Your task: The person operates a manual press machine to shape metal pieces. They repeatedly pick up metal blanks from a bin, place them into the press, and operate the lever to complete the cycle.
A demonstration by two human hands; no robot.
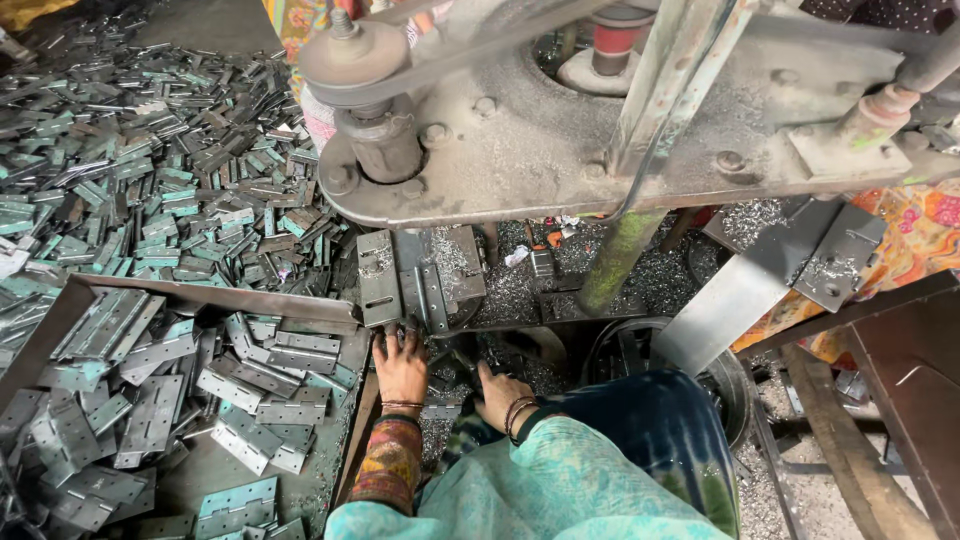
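My left hand [401,366] reaches forward with fingers spread against the lower edge of the metal hinge plates [420,280] lying on the machine's work bed. My right hand [497,393] lies lower, beside my knee, its fingers curled around a dark part under the bed; what it grips is hidden. Both wrists wear bangles. A grey drilling machine [520,140] with a belt pulley [352,55] looms above the plates.
A huge heap of loose hinge plates [150,170] covers the floor at left. A metal tray [200,400] holds several more plates. Metal shavings [650,280] litter the ground. A steel chute [740,290] and a wooden bench [900,380] stand at right.
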